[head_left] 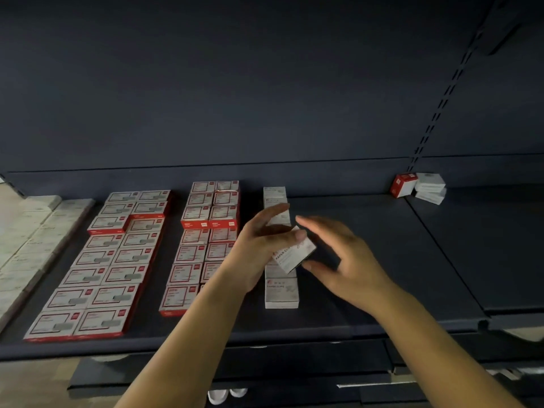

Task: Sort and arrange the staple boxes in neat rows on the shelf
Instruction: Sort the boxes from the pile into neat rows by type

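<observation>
Pinching a tilted white box (294, 253) (red lettering), left hand (259, 245); right hand (344, 260) spread wide

White box (294, 252) tilted above white row (281, 290); red-edged boxes (97, 260) in double rows on dark shelf (368, 260)

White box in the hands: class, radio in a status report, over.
Left hand pinching tilted white box over the single white row. Right hand open beside it, grip off. Loose boxes far right, unsorted. Nothing in the way.
</observation>
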A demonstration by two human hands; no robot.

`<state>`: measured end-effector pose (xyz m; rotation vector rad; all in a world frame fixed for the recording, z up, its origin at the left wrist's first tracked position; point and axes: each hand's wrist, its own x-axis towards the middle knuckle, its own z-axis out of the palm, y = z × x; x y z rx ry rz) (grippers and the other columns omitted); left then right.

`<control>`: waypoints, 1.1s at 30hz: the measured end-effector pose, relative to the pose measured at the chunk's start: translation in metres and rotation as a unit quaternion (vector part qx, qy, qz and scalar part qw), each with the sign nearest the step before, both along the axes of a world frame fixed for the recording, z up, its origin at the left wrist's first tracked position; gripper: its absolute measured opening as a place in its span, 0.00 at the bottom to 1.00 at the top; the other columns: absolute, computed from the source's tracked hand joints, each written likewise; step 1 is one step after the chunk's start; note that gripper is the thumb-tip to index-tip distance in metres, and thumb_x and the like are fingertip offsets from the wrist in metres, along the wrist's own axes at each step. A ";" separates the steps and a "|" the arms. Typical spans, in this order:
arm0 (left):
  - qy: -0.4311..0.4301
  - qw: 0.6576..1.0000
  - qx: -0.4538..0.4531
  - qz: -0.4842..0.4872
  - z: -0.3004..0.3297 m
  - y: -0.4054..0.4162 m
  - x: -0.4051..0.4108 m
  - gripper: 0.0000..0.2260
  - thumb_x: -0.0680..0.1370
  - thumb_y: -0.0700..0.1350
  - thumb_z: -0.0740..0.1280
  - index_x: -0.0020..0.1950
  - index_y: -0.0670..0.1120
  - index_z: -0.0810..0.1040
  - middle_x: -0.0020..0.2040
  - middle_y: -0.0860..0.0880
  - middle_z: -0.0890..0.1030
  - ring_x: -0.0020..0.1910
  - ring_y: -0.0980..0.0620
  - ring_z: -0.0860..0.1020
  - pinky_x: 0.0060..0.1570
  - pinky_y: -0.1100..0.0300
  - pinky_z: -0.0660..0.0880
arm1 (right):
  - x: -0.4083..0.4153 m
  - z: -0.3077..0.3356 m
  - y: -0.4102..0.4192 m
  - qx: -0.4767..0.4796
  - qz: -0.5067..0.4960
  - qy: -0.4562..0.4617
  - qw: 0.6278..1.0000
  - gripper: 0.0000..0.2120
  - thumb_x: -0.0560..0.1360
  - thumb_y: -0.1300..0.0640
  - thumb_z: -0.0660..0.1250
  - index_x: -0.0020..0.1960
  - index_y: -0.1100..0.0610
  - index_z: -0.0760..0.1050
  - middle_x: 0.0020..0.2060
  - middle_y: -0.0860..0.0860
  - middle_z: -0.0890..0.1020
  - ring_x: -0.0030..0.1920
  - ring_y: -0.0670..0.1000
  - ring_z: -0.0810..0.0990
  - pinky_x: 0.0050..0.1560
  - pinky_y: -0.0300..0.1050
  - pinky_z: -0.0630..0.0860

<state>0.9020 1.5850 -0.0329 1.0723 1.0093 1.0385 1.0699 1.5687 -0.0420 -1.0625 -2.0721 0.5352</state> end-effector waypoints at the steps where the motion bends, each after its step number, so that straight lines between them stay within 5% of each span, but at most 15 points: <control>1: 0.016 1.000 0.000 -0.002 -0.002 0.002 0.005 0.33 0.63 0.43 0.77 0.66 0.49 0.71 0.49 0.45 0.83 0.52 0.49 0.81 0.56 0.56 0.73 | 0.005 -0.002 0.003 0.012 0.003 -0.021 1.000 0.32 0.68 0.61 0.73 0.69 0.50 0.67 0.60 0.39 0.70 0.61 0.41 0.69 0.61 0.30 0.65; 6: 0.052 0.998 -0.003 -0.022 -0.011 0.010 0.026 0.34 0.63 0.42 0.76 0.67 0.49 0.70 0.51 0.44 0.81 0.51 0.52 0.80 0.54 0.60 0.73 | 0.025 -0.013 0.017 -0.003 0.038 -0.073 0.997 0.31 0.68 0.60 0.74 0.68 0.55 0.69 0.54 0.44 0.73 0.53 0.41 0.73 0.54 0.31 0.71; 8: 0.064 0.998 0.021 -0.005 -0.015 0.017 0.028 0.27 0.68 0.37 0.74 0.65 0.47 0.72 0.49 0.46 0.80 0.49 0.54 0.80 0.49 0.63 0.74 | 0.032 -0.021 0.027 0.009 0.026 -0.072 0.997 0.28 0.66 0.60 0.75 0.64 0.57 0.72 0.53 0.48 0.74 0.49 0.43 0.74 0.50 0.32 0.72; 13: 0.173 0.973 0.086 0.128 -0.029 0.046 0.021 0.11 0.75 0.36 0.67 0.51 0.51 0.77 0.48 0.51 0.80 0.51 0.54 0.79 0.46 0.69 0.74 | 0.043 -0.049 0.064 -0.072 -0.137 -0.025 0.988 0.25 0.66 0.65 0.75 0.61 0.63 0.75 0.55 0.57 0.76 0.55 0.53 0.77 0.53 0.32 0.69; 19: 0.318 0.933 0.040 0.165 -0.038 0.092 0.024 0.18 0.77 0.42 0.65 0.67 0.46 0.71 0.62 0.49 0.73 0.45 0.59 0.72 0.38 0.69 0.68 | 0.034 -0.071 0.111 -0.163 -0.231 -0.037 0.959 0.18 0.73 0.66 0.67 0.63 0.63 0.73 0.59 0.58 0.75 0.60 0.55 0.73 0.55 0.33 0.63; 25: 0.240 0.944 -0.061 0.219 -0.036 0.115 0.023 0.21 0.77 0.38 0.62 0.70 0.45 0.66 0.43 0.54 0.74 0.38 0.58 0.73 0.34 0.65 0.70 | 0.017 -0.073 0.149 -0.204 -0.265 0.040 0.942 0.10 0.72 0.66 0.66 0.53 0.60 0.78 0.52 0.57 0.80 0.53 0.54 0.78 0.47 0.39 0.73; 30: 0.174 0.945 -0.099 0.258 -0.039 0.119 0.022 0.27 0.77 0.36 0.61 0.75 0.46 0.59 0.58 0.47 0.75 0.38 0.59 0.72 0.31 0.67 0.67 | 0.006 -0.067 0.163 -0.224 -0.283 0.072 0.930 0.11 0.74 0.67 0.64 0.55 0.62 0.78 0.53 0.55 0.80 0.52 0.50 0.77 0.41 0.28 0.66; 33: 0.149 0.952 -0.108 0.244 -0.038 0.123 0.019 0.26 0.77 0.36 0.62 0.74 0.44 0.61 0.49 0.50 0.77 0.41 0.56 0.74 0.36 0.65 0.70 | 0.000 -0.065 0.172 -0.238 -0.295 0.091 0.921 0.09 0.74 0.66 0.64 0.52 0.62 0.79 0.50 0.55 0.81 0.44 0.46 0.75 0.33 0.25 0.66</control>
